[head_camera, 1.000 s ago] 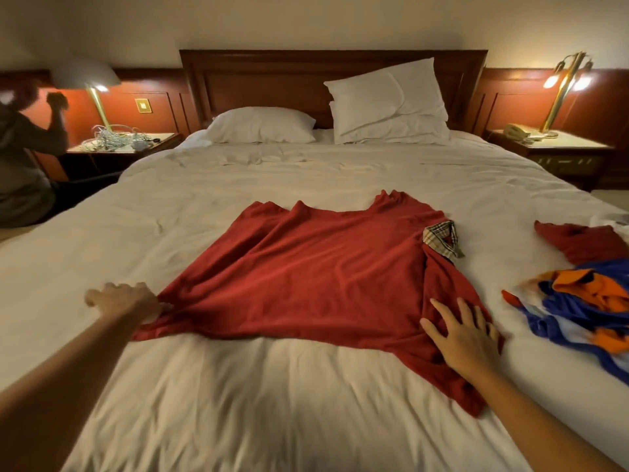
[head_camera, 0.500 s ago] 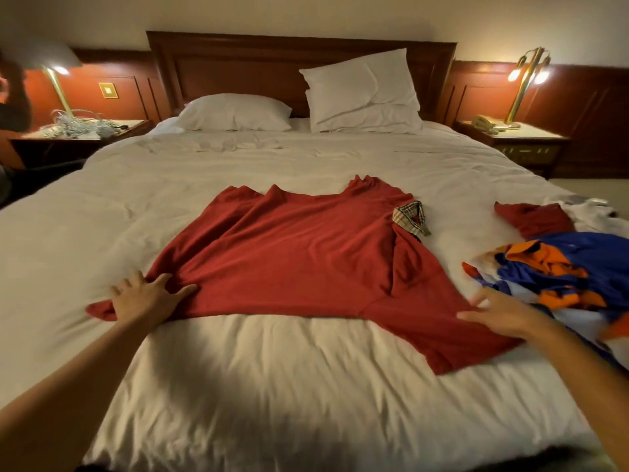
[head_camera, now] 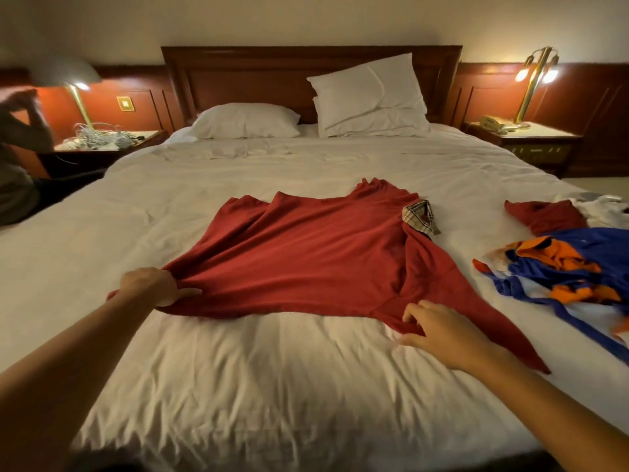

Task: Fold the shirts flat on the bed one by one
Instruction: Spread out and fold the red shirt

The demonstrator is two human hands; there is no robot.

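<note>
1 red shirt, outspread, rumpled

Two bare arms fill the lower view: the left forearm comes in from 7 o'clock, the right forearm from 5 o'clock. Both are slender and uncovered right to the picture's edge. Each ends in a bare hand, the left hand and the right hand.

Quick tally: one bed, one red shirt laid out, one jumbled clothes heap I can't split into pieces. Two lamps: left lamp, right lamp. One telephone. Pillows: left pillow, right pillow, maybe another under it. Two hands: left hand, right hand.
</note>
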